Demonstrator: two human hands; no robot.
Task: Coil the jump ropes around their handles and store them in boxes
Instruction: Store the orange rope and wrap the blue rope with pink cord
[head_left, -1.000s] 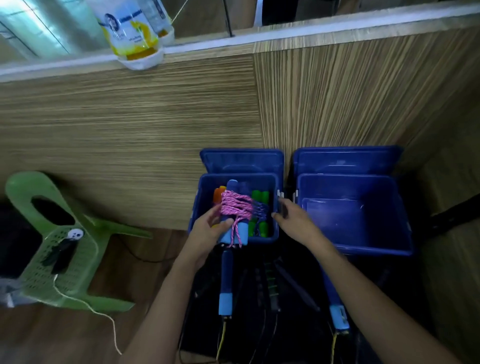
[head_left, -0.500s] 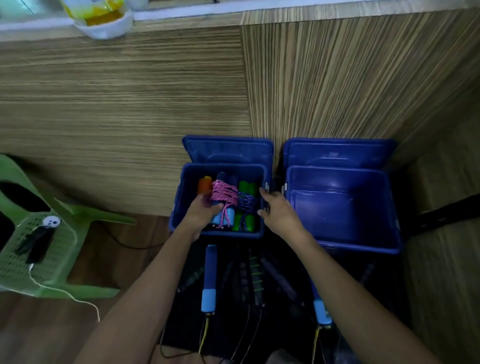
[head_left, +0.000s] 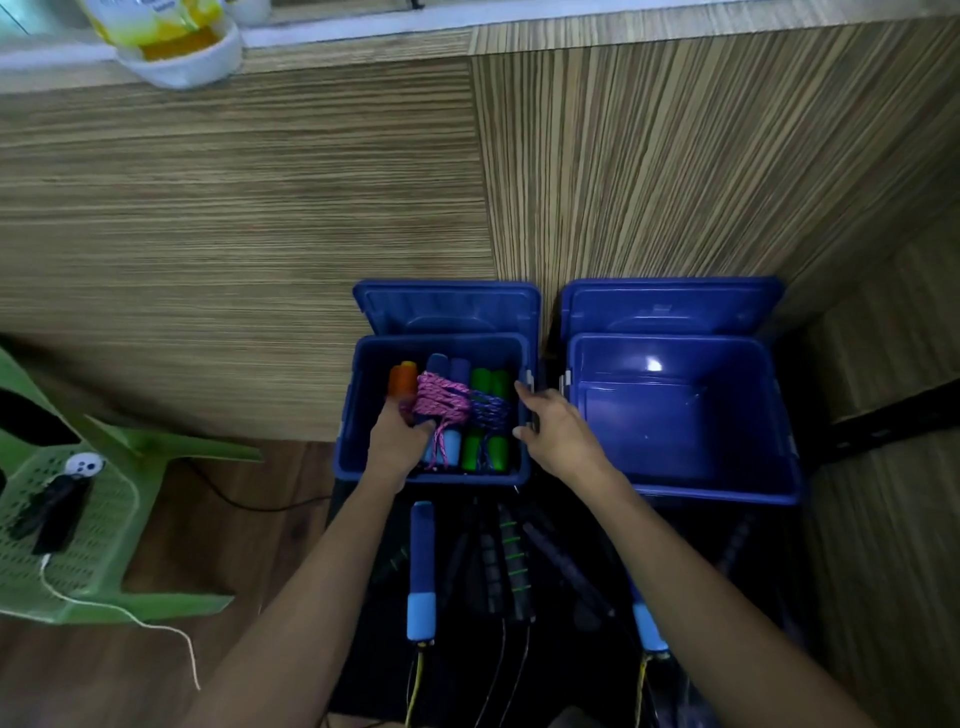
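A jump rope with pink cord (head_left: 441, 402) coiled round its blue handles lies in the left blue box (head_left: 431, 477), between an orange-handled bundle (head_left: 402, 379) and a green-handled bundle (head_left: 485, 447) wound with purple cord. My left hand (head_left: 397, 439) reaches into that box and grips the pink bundle's left side. My right hand (head_left: 558, 434) holds the right rim of the same box, fingers curled over its edge. The right blue box (head_left: 717, 492) stands open with nothing in it.
Uncoiled ropes lie on a black mat in front of the boxes: a blue handle (head_left: 422, 566), a black and green handle (head_left: 514, 566), another blue handle (head_left: 647, 629). A green plastic chair (head_left: 78, 519) stands left. Wood panelling rises behind the boxes.
My left hand has lowered the pink bundle from above the box's front edge down into the left box. My right hand has closed onto the box's right rim.
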